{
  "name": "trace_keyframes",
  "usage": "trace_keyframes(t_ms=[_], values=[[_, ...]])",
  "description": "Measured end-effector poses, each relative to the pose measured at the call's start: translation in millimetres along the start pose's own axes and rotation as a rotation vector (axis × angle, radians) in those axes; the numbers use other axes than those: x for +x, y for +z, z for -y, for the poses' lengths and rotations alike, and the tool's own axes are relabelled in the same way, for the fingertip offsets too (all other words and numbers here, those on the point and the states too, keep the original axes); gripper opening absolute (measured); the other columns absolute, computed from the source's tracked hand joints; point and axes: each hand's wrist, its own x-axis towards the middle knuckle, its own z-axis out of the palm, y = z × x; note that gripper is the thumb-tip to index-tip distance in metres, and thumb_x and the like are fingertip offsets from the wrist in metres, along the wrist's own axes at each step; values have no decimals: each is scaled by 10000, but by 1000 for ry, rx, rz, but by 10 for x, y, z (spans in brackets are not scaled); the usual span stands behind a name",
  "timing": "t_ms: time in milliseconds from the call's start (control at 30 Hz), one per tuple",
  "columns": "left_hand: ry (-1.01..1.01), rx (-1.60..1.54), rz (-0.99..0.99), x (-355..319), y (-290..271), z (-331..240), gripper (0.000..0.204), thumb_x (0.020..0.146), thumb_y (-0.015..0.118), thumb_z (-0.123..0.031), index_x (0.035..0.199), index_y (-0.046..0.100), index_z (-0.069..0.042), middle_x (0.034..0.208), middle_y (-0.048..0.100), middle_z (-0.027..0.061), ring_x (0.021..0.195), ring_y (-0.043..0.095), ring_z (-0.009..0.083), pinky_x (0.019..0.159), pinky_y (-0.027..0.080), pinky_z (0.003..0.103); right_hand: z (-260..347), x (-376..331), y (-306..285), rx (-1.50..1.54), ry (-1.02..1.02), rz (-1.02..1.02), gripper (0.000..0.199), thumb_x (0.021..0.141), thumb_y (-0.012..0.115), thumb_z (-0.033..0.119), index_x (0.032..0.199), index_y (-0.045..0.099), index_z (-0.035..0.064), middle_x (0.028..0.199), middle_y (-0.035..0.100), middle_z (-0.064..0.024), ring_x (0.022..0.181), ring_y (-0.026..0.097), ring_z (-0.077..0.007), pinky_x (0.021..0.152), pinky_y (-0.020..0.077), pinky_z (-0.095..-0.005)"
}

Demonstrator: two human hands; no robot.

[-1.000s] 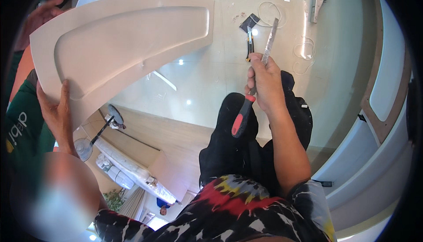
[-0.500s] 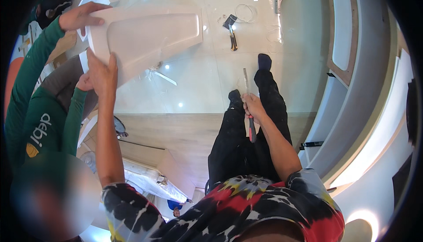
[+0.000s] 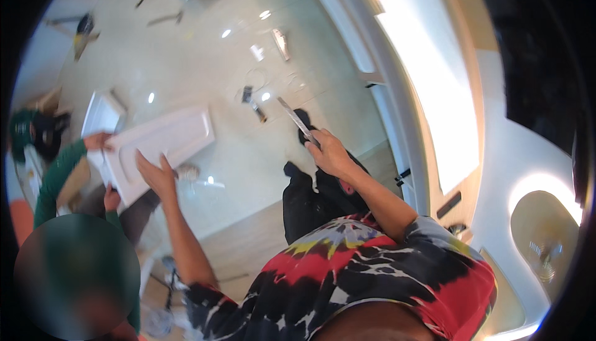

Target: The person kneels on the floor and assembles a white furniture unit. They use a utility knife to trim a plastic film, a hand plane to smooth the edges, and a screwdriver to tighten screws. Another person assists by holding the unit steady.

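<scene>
My right hand [image 3: 329, 153] is closed around a long flat metal file [image 3: 297, 119] with a red-and-black handle, its blade pointing forward over the floor. To the left, my left hand [image 3: 160, 178] has its fingers spread over the near edge of a white tapered panel [image 3: 186, 131] with a shallow recess. Whether my fingers press on the panel is hard to tell. A co-worker's hand [image 3: 99, 141] in a green sleeve grips the panel's far left end, and the co-worker's other hand [image 3: 112, 198] is at its lower edge.
A tool with a dark head and yellow-and-black handle [image 3: 254, 106] lies on the tiled floor near a loose white cable. Beyond it is a power strip [image 3: 281, 44]. A white box-like piece [image 3: 104, 114] stands behind the panel. Curved white cabinetry [image 3: 347, 24] runs along my right.
My view has swung to the right. My left hand has let go of the panel's edge and its fingers are spread. The file is still in my right hand, now tilted leftward.
</scene>
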Motion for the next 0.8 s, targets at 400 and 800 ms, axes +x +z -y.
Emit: trace_keyframes(t_ms=[400, 800], values=[[-727, -362, 1241, -4119, 218, -364, 643, 838, 741, -422, 1278, 606, 26, 1103, 697, 241, 1084, 655, 353, 942, 503, 419, -926, 194, -1551, -45, 66, -623, 339, 911, 648, 244, 1170, 652, 24, 763, 678, -138, 683, 663, -229, 660, 516, -375], [-1028, -801, 493, -2697, -32, -911, 564, 916, 672, -209, 1369, 493, 76, 877, 678, 110, 809, 610, 167, 728, 495, 311, -1435, 291, -755, -203, -102, -362, 285, 874, 662, 228, 1049, 666, 2, 890, 691, -235, 850, 677, -399, 756, 518, -429]])
